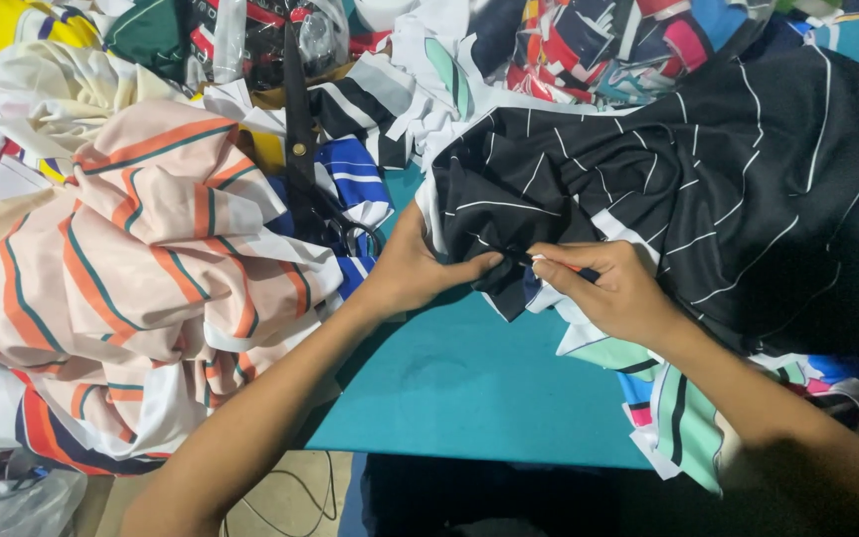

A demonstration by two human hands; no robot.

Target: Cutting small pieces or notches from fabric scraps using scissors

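The left hand (412,270) is curled, with its thumb and fingers pinching the edge of the black cloth with thin white lines (708,189). The right hand (616,290) is also closed in a pinch, its fingertips (541,261) squeezed together on the same edge. The two hands almost meet, fingertip to fingertip, with a small fold of the black cloth between them. You cannot tell if the right hand holds any small tool.

The black cloth lies bunched up on the right side of the blue-green table (469,388) and spreads far to the right. Under it, by the right wrist, peeks a white cloth with green and black stripes (683,413).

Just past the left hand lies a pair of black scissors (302,149), pointing away, on top of a blue and white striped cloth (355,184). Left of that sits a big pile of peach cloth with orange and green stripes (141,259). More bright printed cloth (599,45) is heaped along the back.
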